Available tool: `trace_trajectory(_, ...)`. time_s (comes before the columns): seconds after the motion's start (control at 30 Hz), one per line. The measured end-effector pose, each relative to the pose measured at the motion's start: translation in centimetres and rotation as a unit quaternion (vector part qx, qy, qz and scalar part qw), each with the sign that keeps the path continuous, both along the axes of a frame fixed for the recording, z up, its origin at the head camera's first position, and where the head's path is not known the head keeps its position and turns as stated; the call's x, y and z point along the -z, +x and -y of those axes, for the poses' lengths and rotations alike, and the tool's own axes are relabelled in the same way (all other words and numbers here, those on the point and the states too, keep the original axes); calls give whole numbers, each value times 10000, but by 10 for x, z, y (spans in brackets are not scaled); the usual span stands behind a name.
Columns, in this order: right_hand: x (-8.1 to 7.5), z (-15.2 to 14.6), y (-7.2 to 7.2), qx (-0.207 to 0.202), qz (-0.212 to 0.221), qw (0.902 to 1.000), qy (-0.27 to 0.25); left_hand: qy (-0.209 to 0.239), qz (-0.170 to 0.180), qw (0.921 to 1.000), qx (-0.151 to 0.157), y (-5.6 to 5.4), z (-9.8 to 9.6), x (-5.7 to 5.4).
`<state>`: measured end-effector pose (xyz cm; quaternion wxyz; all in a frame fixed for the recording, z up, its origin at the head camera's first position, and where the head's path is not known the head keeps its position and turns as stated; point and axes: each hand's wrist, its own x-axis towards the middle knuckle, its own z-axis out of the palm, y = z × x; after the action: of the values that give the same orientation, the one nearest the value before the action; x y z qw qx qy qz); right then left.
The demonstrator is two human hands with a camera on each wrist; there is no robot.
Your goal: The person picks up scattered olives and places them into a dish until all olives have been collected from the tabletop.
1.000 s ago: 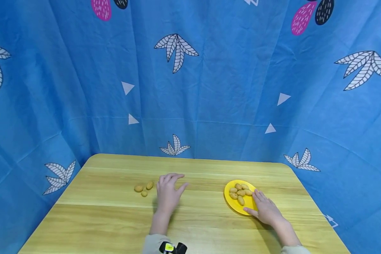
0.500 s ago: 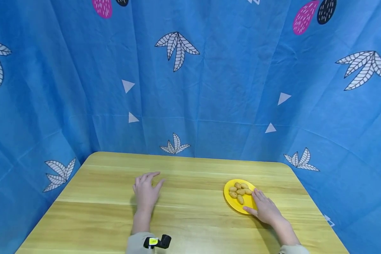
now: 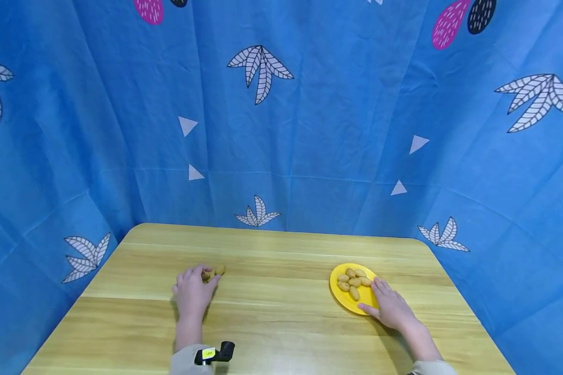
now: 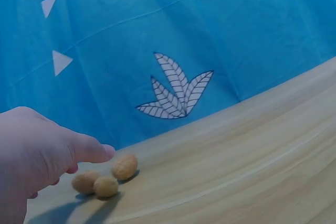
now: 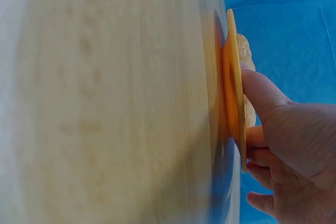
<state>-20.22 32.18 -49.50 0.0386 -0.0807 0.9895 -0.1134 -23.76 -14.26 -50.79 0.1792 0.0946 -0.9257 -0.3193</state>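
Evidently the left hand (image 3: 193, 292) is unclenched and grasping nothing: its bent fingers and parted thumb stand about three small tan nuts (image 4: 106, 187), or what look like nuts, all lying on the table (image 3: 281, 333). Whether a fingertip touches one, I cannot tell. The right hand (image 3: 392, 309) is relaxed, thumb and nearly straight fingers resting on the right side of the yellow plate (image 3: 344, 301), where seven more nuts (image 3: 354, 282) lie in a loose cluster. Each nut should be light, firm and dry, liable to roll, and best pinched across its narrow middle; a shell might crack if squeezed hard. Counted: ten nuts, one plate. Beyond the table hangs one patterned blue cloth (image 3: 328, 146).
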Motion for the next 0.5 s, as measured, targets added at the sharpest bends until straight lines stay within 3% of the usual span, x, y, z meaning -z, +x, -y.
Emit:
trace_trajectory(0.2, 0, -1, -2, -11, 26, 10000, 45, 25, 289, 9996, 44, 0, 8, 3)
trace_trajectory(0.5, -2, 1, -1, -25, 123, 9999, 16, -18, 277, 9996, 68, 0, 13, 6)
